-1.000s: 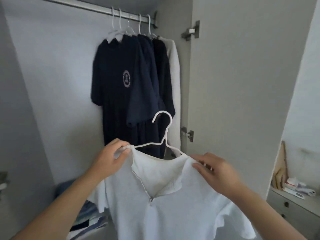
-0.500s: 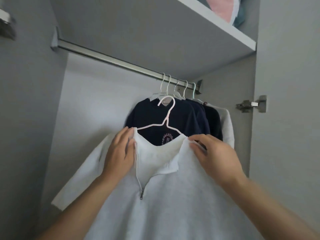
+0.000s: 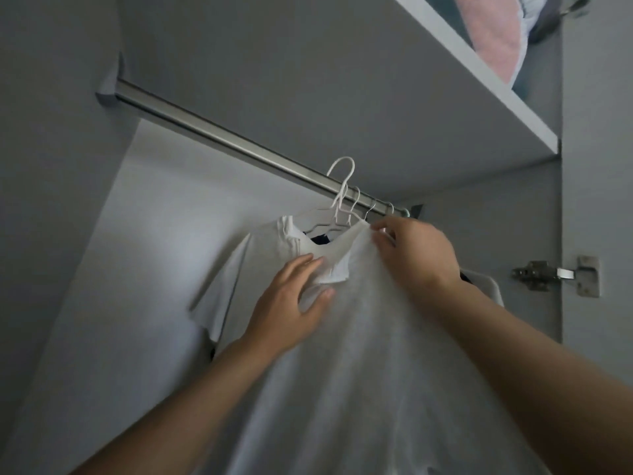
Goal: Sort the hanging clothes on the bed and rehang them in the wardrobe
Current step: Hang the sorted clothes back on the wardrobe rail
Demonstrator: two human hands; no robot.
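A white zip-neck shirt (image 3: 359, 337) hangs on a white wire hanger (image 3: 342, 186), raised up to the metal wardrobe rail (image 3: 222, 132). The hanger's hook stands at the rail, just left of several hangers hooked there; whether it rests on the rail I cannot tell. My left hand (image 3: 291, 303) lies on the shirt's collar flap, fingers over the front and thumb below. My right hand (image 3: 414, 255) pinches the shirt's right shoulder at the hanger's end. The dark shirts behind are almost fully hidden; a dark patch (image 3: 320, 238) shows through the neck opening.
A shelf (image 3: 462, 97) runs above the rail with pink and pale folded fabric (image 3: 489, 39) on top. The wardrobe door with a metal hinge (image 3: 555, 274) stands at the right. A white garment's shoulder (image 3: 486, 286) shows behind my right wrist. The rail's left stretch is bare.
The white shirt on its hanger has gone up to the rail. My left hand moved from the left shoulder to the collar flap. The view has tilted upward.
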